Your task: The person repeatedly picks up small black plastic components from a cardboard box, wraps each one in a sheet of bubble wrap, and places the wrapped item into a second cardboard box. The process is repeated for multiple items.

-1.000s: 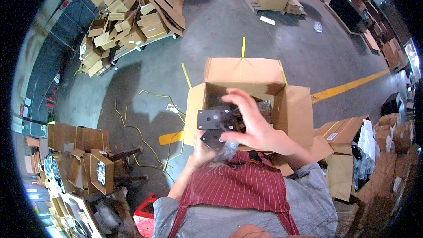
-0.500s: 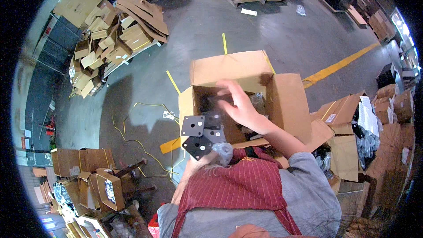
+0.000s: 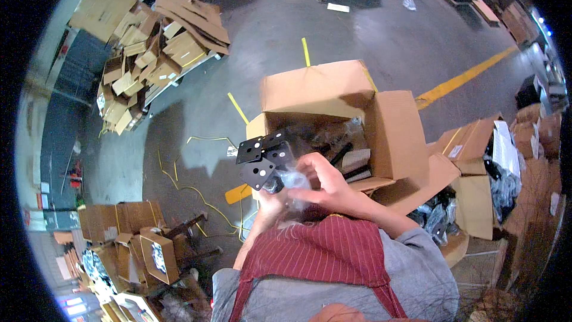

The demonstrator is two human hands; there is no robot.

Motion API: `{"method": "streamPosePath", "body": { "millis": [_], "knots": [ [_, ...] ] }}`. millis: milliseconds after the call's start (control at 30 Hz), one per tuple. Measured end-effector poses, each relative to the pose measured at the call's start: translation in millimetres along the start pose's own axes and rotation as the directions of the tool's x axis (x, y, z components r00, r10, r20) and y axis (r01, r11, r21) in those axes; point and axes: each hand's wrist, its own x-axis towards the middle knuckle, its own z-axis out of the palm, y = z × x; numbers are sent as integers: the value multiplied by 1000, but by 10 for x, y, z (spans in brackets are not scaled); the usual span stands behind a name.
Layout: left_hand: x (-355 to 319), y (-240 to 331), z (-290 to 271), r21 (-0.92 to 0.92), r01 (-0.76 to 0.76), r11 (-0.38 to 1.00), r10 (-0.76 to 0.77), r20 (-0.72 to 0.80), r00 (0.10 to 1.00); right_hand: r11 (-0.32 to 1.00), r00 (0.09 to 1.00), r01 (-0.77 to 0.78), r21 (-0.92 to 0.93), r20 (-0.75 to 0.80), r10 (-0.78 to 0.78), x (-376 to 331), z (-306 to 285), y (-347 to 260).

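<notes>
Several black metal plates with round holes fan out above the open cardboard box's near left corner. My left hand holds them from below, its fingers mostly hidden behind the plates. Crumpled clear plastic wrap hangs around their right side. My right hand is curled at this plastic, with thumb and fingers on either side of it. Beyond my hands, the cardboard box stands with its flaps spread; dark parts and clear plastic lie inside.
Flattened and broken cardboard is heaped on a pallet at far left. An open carton with plastic-wrapped parts stands at right, more cartons at lower left. A loose yellow strap lies on the floor.
My right hand has come back from over the box to the plastic beside my left hand. The plates have tilted and shifted slightly up in the picture.
</notes>
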Motion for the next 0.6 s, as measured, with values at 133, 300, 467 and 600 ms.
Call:
{"method": "streamPosePath", "body": {
  "millis": [133,300,467,600],
  "knots": [
    [71,100,-42,26,-9,1000,6,110,994,969,977,-177,174,-89,195,-42,-30,82],
    [261,-180,-182,-343,132,930,-22,308,951,691,967,-98,716,-96,236,-243,130,162],
    [320,-156,-15,-347,507,789,-285,525,802,550,932,-81,831,-132,337,-572,229,253],
    [349,-404,242,-384,657,649,-207,742,638,481,929,269,834,-357,100,-1089,244,402]
  ]
}}
